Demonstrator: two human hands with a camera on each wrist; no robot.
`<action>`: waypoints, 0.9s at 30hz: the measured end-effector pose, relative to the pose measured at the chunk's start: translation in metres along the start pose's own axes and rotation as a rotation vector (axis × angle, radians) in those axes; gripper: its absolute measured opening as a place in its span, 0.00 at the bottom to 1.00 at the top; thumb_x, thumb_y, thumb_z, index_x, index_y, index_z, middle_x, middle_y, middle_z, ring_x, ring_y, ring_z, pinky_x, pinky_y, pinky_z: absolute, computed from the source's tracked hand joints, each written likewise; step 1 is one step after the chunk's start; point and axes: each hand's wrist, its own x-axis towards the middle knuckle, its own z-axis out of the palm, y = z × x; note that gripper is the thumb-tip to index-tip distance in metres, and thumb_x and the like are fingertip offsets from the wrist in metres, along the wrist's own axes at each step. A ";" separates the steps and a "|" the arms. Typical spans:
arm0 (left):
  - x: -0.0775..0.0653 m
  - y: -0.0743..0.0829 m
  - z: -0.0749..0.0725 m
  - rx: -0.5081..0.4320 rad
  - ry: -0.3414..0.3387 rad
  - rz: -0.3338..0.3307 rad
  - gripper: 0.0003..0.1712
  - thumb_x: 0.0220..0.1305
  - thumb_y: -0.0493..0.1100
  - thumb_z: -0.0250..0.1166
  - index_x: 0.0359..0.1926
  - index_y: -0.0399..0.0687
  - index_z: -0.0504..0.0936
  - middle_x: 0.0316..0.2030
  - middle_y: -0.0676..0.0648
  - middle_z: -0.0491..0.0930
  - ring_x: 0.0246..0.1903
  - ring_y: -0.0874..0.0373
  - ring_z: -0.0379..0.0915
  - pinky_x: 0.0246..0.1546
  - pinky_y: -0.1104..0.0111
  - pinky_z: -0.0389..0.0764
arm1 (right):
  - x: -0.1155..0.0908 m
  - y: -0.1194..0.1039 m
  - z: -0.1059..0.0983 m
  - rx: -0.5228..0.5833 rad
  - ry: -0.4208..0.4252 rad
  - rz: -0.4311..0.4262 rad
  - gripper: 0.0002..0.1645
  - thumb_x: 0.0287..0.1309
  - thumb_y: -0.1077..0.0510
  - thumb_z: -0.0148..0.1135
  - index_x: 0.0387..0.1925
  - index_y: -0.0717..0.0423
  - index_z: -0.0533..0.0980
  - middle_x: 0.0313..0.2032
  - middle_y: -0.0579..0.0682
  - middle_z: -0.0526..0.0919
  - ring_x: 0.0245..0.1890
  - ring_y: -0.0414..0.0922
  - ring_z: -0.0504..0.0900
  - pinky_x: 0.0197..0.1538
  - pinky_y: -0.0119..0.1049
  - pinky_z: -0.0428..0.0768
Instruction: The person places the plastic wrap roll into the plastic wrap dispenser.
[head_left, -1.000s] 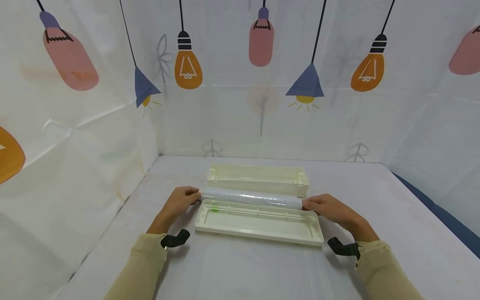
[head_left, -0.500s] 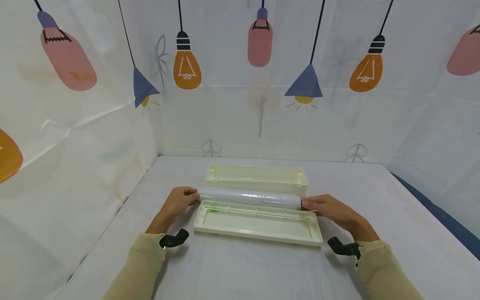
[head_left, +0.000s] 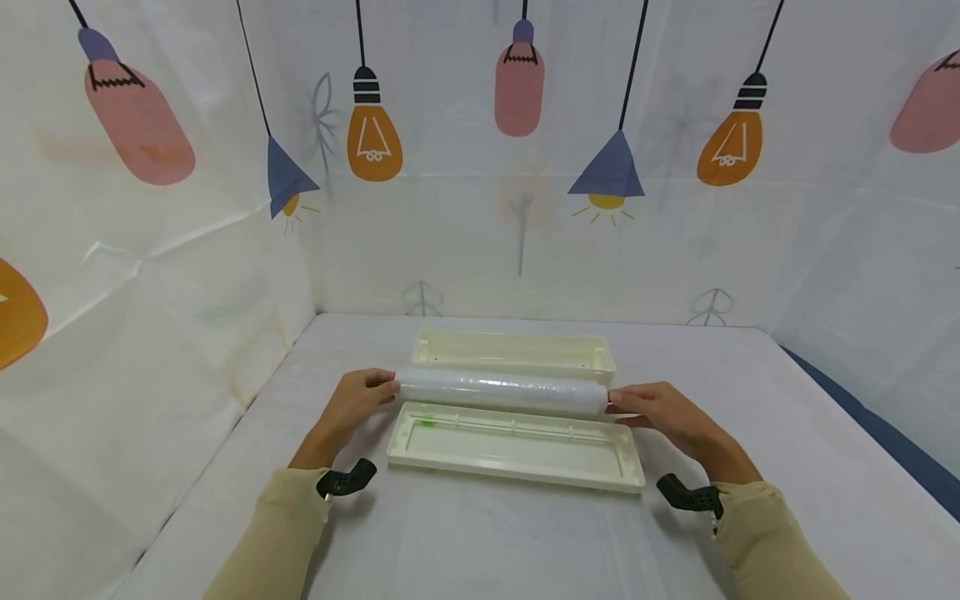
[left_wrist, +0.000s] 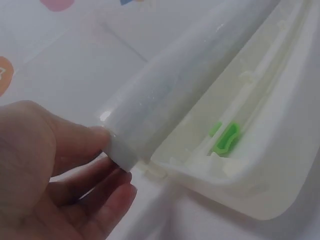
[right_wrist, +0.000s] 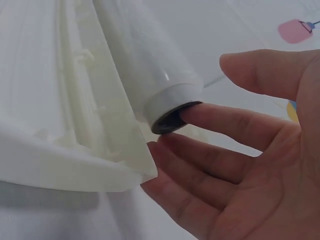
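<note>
A roll of cling film (head_left: 501, 392) lies lengthwise between my hands, behind a shallow cream lid (head_left: 517, 450) with a green slider (left_wrist: 227, 138) on its rail. My left hand (head_left: 362, 398) pinches the roll's left end, thumb on top and fingertips beneath. At the other end, my right hand (head_left: 663, 410) has its fingers extended. In the right wrist view its index fingertip reaches into the dark core opening (right_wrist: 170, 121), other fingertips lie just below the rim, and the thumb stands apart. A deeper cream box (head_left: 513, 343) stands behind the roll, its front partly hidden.
All of this rests on a white-covered table (head_left: 480, 542). A white curtain (head_left: 450, 225) printed with lamps and bulbs hangs behind and at the sides. The lid's raised edge lies close in front of the roll.
The roll has risen slightly toward the box, its right end more than its left. My right hand has moved up a little with it. Lid and box stay put.
</note>
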 end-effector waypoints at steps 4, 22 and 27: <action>-0.002 -0.001 0.000 -0.064 -0.015 0.077 0.19 0.70 0.40 0.64 0.55 0.29 0.80 0.50 0.38 0.82 0.48 0.50 0.80 0.54 0.59 0.80 | 0.000 -0.001 0.001 0.012 0.054 -0.022 0.26 0.72 0.52 0.58 0.59 0.71 0.76 0.59 0.65 0.77 0.59 0.58 0.78 0.58 0.51 0.78; 0.000 0.024 0.002 -0.203 -0.058 0.129 0.22 0.71 0.41 0.64 0.59 0.31 0.78 0.53 0.35 0.81 0.52 0.45 0.81 0.64 0.53 0.71 | 0.004 -0.011 0.000 0.080 0.274 -0.038 0.31 0.69 0.49 0.64 0.54 0.77 0.75 0.50 0.61 0.82 0.51 0.59 0.83 0.53 0.38 0.82; 0.006 0.032 0.002 -0.188 -0.082 0.163 0.25 0.69 0.45 0.67 0.59 0.31 0.78 0.55 0.35 0.79 0.53 0.44 0.80 0.64 0.52 0.70 | 0.006 -0.014 0.001 0.075 0.329 -0.028 0.31 0.68 0.49 0.65 0.52 0.78 0.75 0.48 0.60 0.82 0.47 0.52 0.86 0.51 0.36 0.83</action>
